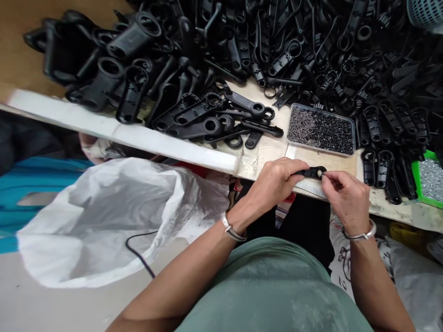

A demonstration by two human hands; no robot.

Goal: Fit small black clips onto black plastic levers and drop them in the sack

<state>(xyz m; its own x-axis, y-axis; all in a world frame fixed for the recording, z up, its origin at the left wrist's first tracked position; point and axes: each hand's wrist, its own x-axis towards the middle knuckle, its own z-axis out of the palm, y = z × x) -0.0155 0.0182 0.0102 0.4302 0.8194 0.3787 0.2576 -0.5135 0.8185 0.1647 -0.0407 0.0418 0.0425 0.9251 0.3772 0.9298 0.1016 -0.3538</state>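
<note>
Above the table's front edge, my left hand [278,181] pinches one end of a small black plastic part [313,172]. The part lies level, with its ringed end pointing right. My right hand [346,196] has thumb and forefinger pressed together at that ringed end; whatever they may hold is too small to make out. Just behind the hands sits a clear tray [291,138] of tiny grey pieces and small black pieces. Similar black parts [383,168] lie in rows to the right of my right hand.
Black plastic parts [134,37] are heaped across the back and left of the table [249,162]. A white strip [138,138] runs along the front edge. A green bin [417,177] holds small shiny pieces. A white sack [86,221] gapes open at lower left.
</note>
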